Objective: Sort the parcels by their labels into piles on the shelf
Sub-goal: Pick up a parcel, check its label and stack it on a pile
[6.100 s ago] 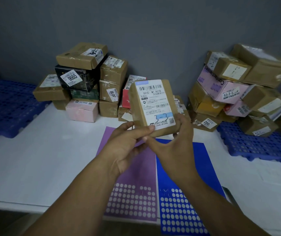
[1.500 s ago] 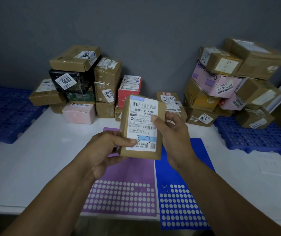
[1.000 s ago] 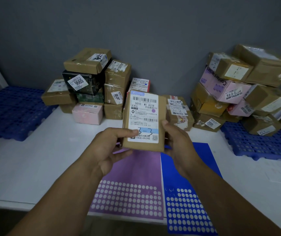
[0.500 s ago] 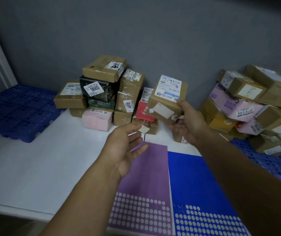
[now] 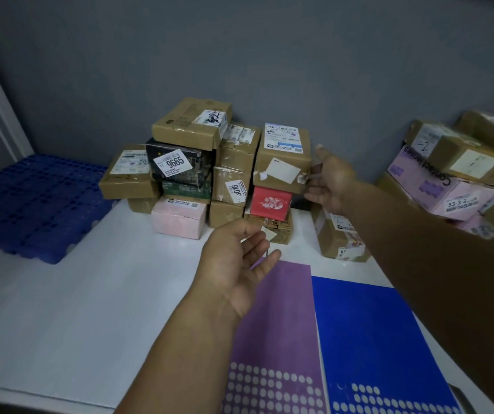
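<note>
- Head view, shelf: a white shelf surface (image 5: pixel 96 300) fills the lower half of the frame; a grey wall stands behind it.
- Head view, centre pile: brown, black, pink and red parcels are stacked against the wall at upper centre. A black box with a "9665" label (image 5: pixel 177 165) sits in the left part of the pile. A pink box (image 5: pixel 178 218) rests on the shelf below it.
- Head view, task parcel: the brown parcel (image 5: pixel 283 161) lies at the right end of the centre pile, on top of a red box (image 5: pixel 271 203). Its white printed label faces up and a blank white sticker shows on its near face.
- Head view, right hand (image 5: pixel 331 182): reaches in from the right of the frame. Fingers are spread, with fingertips at the parcel's right edge. Contact cannot be confirmed; nothing is clamped.
- Head view, left hand (image 5: pixel 236 264): at frame centre above the shelf, palm turned up, fingers loosely apart, holding nothing.
- Head view, sheets: a purple sheet (image 5: pixel 278 324) and a blue sheet (image 5: pixel 368 333), both with white dots, lie side by side at lower centre.
- Head view, right pile: a second pile at the right edge includes a pink-lilac box (image 5: pixel 437 186).
- Head view, pallet: a blue plastic pallet (image 5: pixel 30 204) sits at the left edge.
</note>
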